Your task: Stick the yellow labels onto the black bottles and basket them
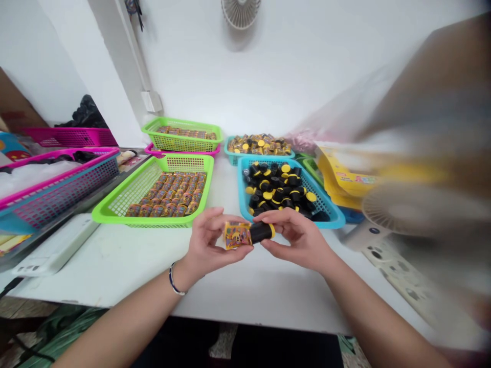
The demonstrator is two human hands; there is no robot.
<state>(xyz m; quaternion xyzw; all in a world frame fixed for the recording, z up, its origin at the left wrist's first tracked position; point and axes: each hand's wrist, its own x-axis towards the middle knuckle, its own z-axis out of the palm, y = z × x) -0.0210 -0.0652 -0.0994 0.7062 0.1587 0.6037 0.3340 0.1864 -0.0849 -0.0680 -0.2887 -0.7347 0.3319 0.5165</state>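
Observation:
Above the near part of the white table [115, 260], my left hand [207, 245] pinches a small yellow printed label sleeve [237, 235]. My right hand [297, 237] grips a small black cylinder with a yellow cap [263, 231]. The cylinder's end meets the sleeve's open end between the two hands. Just behind the hands, a blue basket [330, 214] holds several loose black and yellow cylinders. To its left, a green basket [115, 204] holds rows of cylinders wrapped in printed labels.
A second green basket [153, 134] and a small blue basket [232, 156] of wrapped pieces stand at the back. Pink and blue baskets [57, 194] sit far left beside a white device [53, 250]. A small white fan [387, 209], yellow packaging and a power strip [399, 276] crowd the right.

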